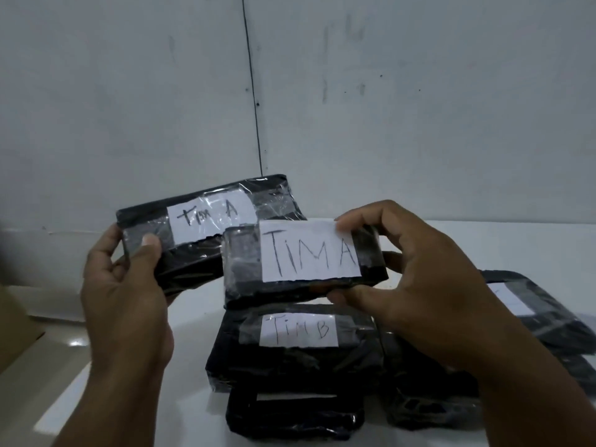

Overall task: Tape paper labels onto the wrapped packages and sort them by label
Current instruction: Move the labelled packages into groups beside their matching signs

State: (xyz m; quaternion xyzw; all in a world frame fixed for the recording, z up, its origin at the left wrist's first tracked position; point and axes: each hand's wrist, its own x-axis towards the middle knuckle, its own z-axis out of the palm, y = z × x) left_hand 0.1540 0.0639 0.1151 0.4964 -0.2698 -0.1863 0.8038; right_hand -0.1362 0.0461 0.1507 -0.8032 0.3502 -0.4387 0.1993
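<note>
Left hand grips a black wrapped package by its left end, thumb pressed on top, label reading "Tim A". Right hand pinches a second package at its right end, fingers curled over the top edge, thumb underneath; its label says "TIM A" too. Both are held up above the white table. Below them lies a "TIM B" package, with more black packages beside and under it.

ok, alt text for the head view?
Two hands each hold up a black wrapped package with a paper label reading "Tim A": left hand, right hand. Below, on a white table, lies a package labelled "Tim B" among other black packages.
</note>
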